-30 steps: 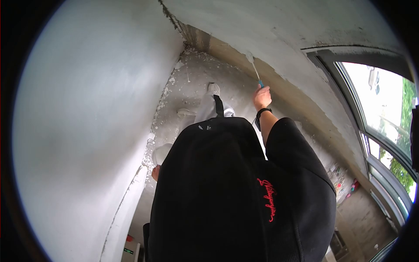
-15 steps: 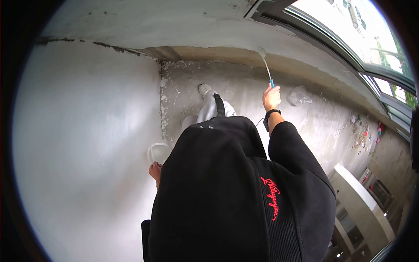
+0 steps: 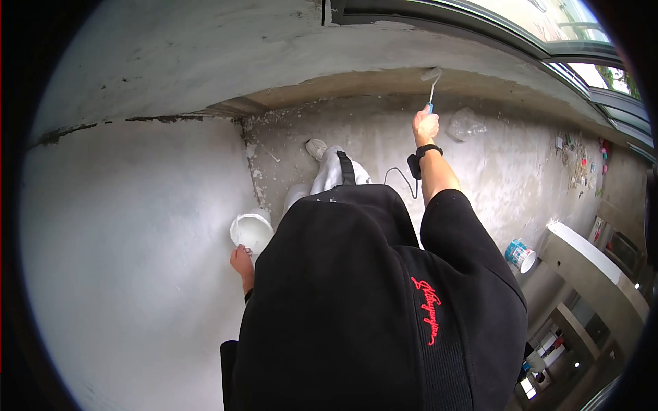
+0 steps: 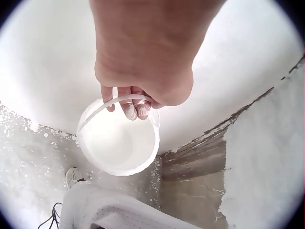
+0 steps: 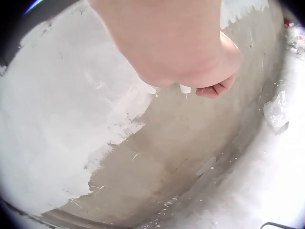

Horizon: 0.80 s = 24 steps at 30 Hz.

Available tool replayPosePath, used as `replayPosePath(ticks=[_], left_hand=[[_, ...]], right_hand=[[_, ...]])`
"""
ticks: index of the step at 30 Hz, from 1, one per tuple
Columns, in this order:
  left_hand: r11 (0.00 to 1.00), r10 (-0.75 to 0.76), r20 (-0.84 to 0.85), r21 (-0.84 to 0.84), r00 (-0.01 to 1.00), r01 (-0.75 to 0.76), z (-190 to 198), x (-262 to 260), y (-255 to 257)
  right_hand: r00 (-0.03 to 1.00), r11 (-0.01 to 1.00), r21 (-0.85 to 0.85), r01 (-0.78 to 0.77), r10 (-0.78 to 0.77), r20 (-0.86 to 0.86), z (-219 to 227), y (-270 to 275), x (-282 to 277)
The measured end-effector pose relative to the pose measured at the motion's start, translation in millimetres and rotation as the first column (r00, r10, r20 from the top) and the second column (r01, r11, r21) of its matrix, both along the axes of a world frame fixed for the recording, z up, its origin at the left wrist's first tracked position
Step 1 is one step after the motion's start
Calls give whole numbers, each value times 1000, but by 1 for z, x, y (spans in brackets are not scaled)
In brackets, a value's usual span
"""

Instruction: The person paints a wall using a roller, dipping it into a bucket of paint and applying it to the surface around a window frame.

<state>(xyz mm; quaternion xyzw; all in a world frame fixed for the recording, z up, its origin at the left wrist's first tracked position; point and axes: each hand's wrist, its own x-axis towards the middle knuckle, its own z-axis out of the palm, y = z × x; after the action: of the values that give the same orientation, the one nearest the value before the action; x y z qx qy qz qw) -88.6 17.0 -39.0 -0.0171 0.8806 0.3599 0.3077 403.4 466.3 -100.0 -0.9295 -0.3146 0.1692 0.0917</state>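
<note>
My right hand (image 3: pixel 426 126) grips the blue handle of a small paint roller (image 3: pixel 434 85), arm stretched forward. Its pale head lies against the low bare strip of the wall (image 3: pixel 336 88). In the right wrist view, curled fingers (image 5: pixel 217 89) show below the wrist, and most of the roller is hidden behind the hand. My left hand (image 3: pixel 241 262) holds a white bucket (image 4: pixel 119 171) at my left side, its fingers hooked round the bail handle (image 4: pixel 97 113). White paint coats some of those fingertips (image 4: pixel 142 112). Inside the bucket it looks white.
A white-painted wall (image 3: pixel 137 240) stands close on the left. Along the upper right runs a window frame (image 3: pixel 439 20). On the floor lie a clear plastic bag (image 3: pixel 467 125), a blue-and-white bucket (image 3: pixel 521 255) and scattered debris (image 3: pixel 582 164). A black cable (image 3: pixel 401 175) hangs near my right wrist.
The head view has turned rightward. My right hand has carried the roller along the wall, away from the corner. More of the left-hand bucket shows, and the blue-and-white bucket has come into view.
</note>
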Motion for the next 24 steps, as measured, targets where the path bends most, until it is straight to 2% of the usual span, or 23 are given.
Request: replayPosePath(ticks=[1, 3, 5, 9, 11, 15, 18, 20, 22, 23, 24], left_hand=[[981, -194, -115, -19, 974, 194, -6, -3, -4], [925, -380, -224, -58, 898, 377, -9, -6, -4], [996, -81, -43, 20, 996, 82, 4, -3, -3], [992, -122, -63, 29, 991, 124, -4, -3, -10], [994, -56, -16, 88, 998, 58, -10, -5, -16], [993, -22, 14, 118, 1000, 20, -3, -7, -26], [991, -3, -2, 136, 1000, 3, -1, -11, -33], [984, 42, 50, 174, 998, -50, -1, -16, -43], [981, 55, 44, 182, 998, -62, -7, -18, -47], [980, 67, 43, 187, 997, -74, -9, -18, -50], [982, 65, 46, 175, 997, -73, -4, -17, -50]], right_hand=[[1000, 1000, 3, 4, -4, -3, 4, 0, -5], [999, 999, 29, -25, 26, -27, 8, -1, -14], [998, 997, 55, -54, 55, -16, 11, -8, -30], [993, 986, 115, -122, 121, 18, 1, -20, -75], [988, 979, 156, -129, 140, -68, 5, -30, -101], [940, 981, 166, -99, 147, -308, 39, -47, -152], [920, 979, 139, -146, 186, -345, 41, -54, -184], [912, 978, 130, -166, 202, -358, 34, -64, -201], [868, 944, 128, -305, 331, -370, 41, -75, -209], [870, 945, 120, -304, 327, -370, 44, -81, -209], [846, 918, 138, -372, 396, -357, 56, -88, -209]])
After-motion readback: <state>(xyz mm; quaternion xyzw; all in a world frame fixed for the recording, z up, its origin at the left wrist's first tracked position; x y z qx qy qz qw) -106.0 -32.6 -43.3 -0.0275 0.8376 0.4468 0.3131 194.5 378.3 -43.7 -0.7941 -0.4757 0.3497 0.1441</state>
